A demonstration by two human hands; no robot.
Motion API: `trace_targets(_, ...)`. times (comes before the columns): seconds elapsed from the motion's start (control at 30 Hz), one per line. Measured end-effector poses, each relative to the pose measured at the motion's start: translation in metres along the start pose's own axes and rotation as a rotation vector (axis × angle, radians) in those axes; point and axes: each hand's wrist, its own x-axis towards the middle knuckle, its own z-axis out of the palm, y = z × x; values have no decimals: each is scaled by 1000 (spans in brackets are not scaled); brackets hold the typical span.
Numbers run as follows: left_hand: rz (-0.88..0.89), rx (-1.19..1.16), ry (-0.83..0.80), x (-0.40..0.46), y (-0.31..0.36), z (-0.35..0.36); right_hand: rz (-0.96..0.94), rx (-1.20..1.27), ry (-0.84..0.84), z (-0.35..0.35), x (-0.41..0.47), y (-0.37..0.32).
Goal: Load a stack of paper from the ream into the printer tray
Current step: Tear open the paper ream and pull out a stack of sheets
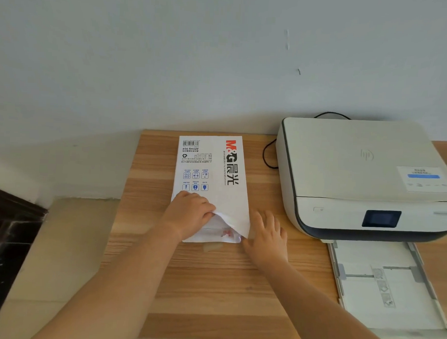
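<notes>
On the light wooden table, the white wrapped paper ream lies left of the white printer and its pulled-out tray. The left hand pinches the wrapper's open flap; the right hand rests spread beside it.

On the table we see the ream lying flat at the far middle, and the printer stands to its right. The tray sticks out from the near side of the printer. Our left hand rests on the near end of the ream, and our right hand lies on the table just beside its near right corner. A cable lies between ream and printer.
</notes>
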Motion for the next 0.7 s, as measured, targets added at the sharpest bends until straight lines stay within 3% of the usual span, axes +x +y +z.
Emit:
trace_targets(0.27,-21,130,-133,30,1,-19,-96,107,69,-15,17,-23)
trace_targets(0.47,-56,111,-132,30,5,-23,-189,113,52,-26,39,-49)
trace_targets(0.53,-78,39,-61,25,5,-21,-195,112,50,-27,42,-53)
trace_targets(0.7,-49,-59,354,-7,14,-16,-160,145,40,-27,43,-54)
